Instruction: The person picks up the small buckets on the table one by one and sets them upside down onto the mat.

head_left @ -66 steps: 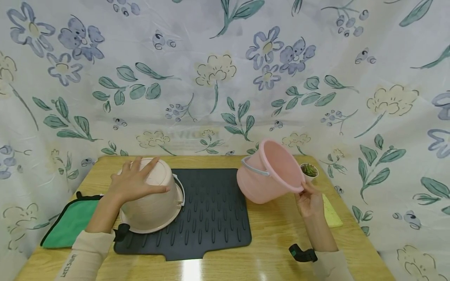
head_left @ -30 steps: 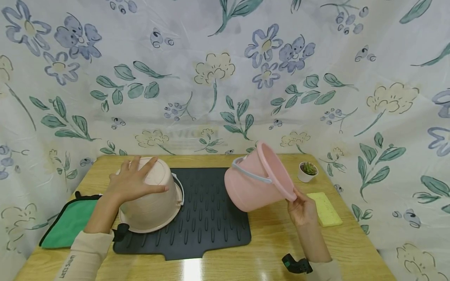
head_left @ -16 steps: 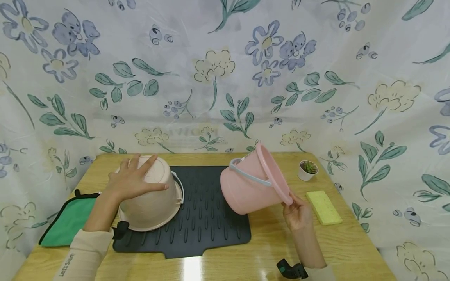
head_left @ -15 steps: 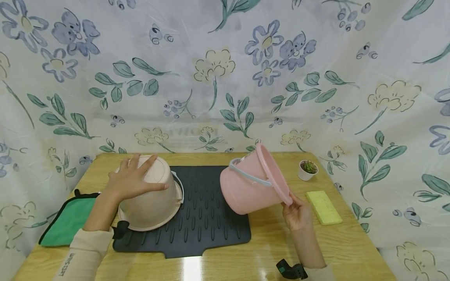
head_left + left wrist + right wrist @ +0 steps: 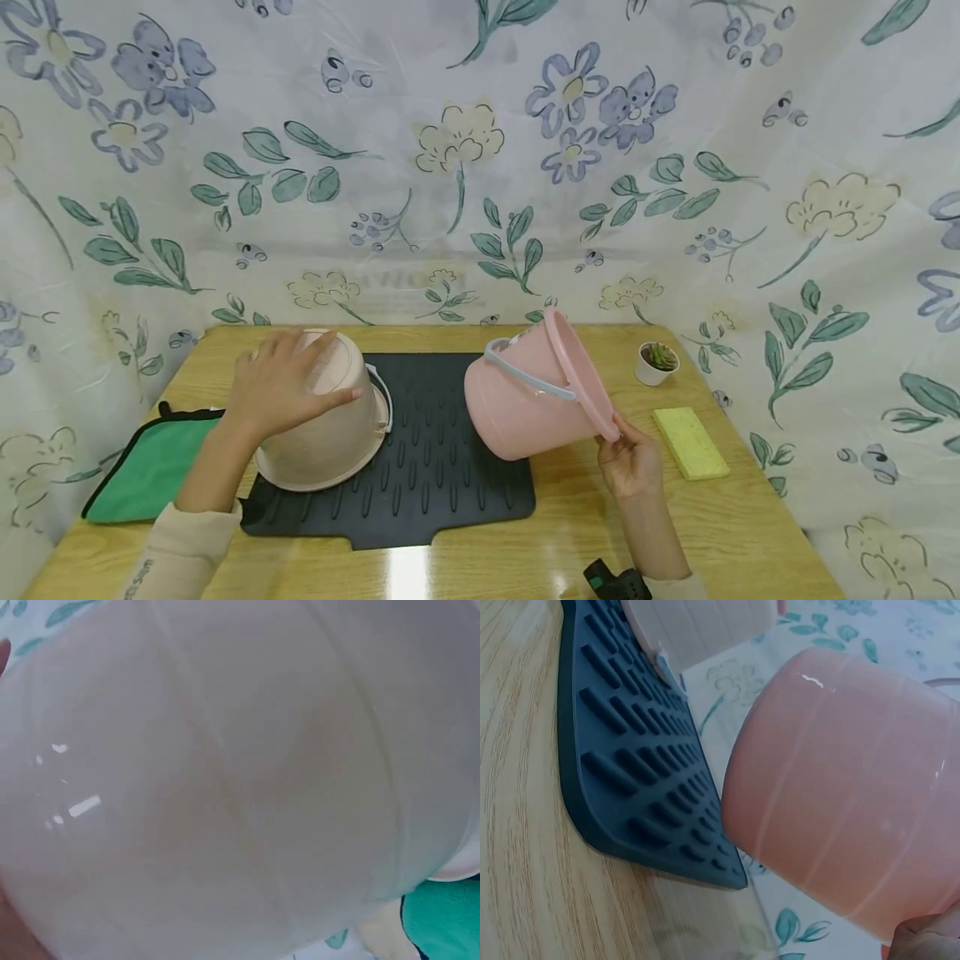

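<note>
An upside-down cream bucket stands on a dark ridged drying mat. My left hand rests over its upturned base, with the thumb across the near side. In the left wrist view the cream bucket fills nearly everything. My right hand pinches the rim of a pink bucket, which is tipped on its side with its mouth facing right and its pale blue handle hanging along it. The pink bucket overlaps the mat's right edge in the head view.
A green cloth with black edging lies at the left. To the right are a yellow sponge and a small potted succulent. A flower-patterned curtain hangs behind the wooden table.
My right hand has carried the pink bucket left, toward the mat, and slightly down, uncovering the sponge and plant. The left hand's fingers have drawn closer together on the cream bucket, which stays put.
</note>
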`<state>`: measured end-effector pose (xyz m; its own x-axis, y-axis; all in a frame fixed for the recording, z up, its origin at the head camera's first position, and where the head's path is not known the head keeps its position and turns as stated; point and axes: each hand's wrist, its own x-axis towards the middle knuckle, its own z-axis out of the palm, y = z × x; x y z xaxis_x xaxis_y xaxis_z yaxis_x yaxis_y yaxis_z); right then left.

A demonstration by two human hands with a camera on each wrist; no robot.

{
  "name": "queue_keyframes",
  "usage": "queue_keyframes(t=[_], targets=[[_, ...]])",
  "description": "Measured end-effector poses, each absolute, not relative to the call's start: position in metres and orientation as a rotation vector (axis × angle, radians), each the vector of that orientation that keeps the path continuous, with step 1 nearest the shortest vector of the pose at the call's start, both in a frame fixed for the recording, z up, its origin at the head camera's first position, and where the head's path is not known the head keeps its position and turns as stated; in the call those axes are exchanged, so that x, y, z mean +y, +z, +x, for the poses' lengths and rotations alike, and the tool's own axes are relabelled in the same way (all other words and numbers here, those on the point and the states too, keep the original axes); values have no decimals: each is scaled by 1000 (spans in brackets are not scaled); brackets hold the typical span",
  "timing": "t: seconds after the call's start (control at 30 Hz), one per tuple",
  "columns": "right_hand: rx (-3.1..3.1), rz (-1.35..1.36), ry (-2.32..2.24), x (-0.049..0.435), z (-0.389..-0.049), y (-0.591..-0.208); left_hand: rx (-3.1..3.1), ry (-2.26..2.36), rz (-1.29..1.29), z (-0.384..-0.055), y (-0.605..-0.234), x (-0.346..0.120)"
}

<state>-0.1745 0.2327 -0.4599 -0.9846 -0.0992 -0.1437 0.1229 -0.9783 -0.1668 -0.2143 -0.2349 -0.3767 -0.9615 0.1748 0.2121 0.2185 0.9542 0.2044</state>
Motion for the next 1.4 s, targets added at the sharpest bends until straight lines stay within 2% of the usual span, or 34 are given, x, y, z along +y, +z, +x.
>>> queue_keyframes(t=[0.57, 0.9, 1.4], targets=[[179, 83, -3002, 228, -167, -462, -2546, -437, -548, -186, -374, -189], [146, 156, -3003, 224, -162, -463, -2538, -505, -585, -172, -379, -172], [86, 10, -2942, 217, -155, -464, -2542, -611, -637, -156, -388, -156]])
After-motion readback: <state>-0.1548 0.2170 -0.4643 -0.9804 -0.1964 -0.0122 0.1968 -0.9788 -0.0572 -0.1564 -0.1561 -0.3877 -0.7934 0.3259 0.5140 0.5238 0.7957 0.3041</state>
